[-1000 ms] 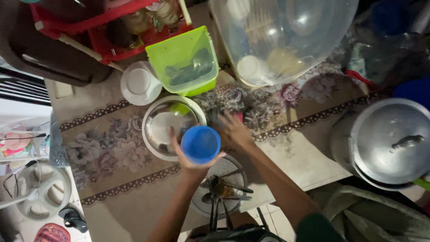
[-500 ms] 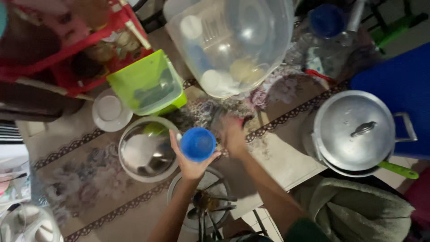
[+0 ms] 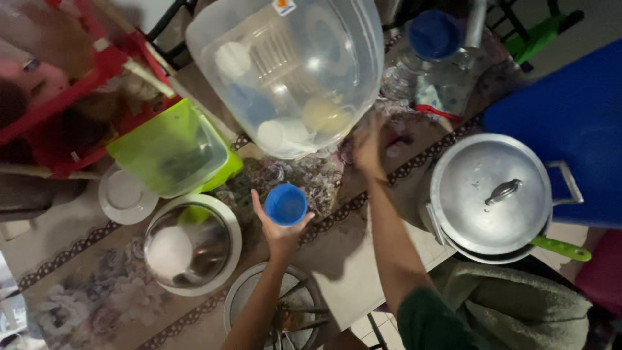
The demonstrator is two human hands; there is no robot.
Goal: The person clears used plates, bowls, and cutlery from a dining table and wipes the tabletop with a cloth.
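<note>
blue plastic cup point(image 3: 286, 204) stayed gripped in the left hand point(image 3: 280, 228), while the right hand point(image 3: 367, 148), open and blurred, had risen to the clear dome cover point(image 3: 291, 71).

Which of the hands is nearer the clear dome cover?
Right. The right hand reaches up to the clear dome cover at its lower edge; the left hand holds the blue cup below it.
</note>
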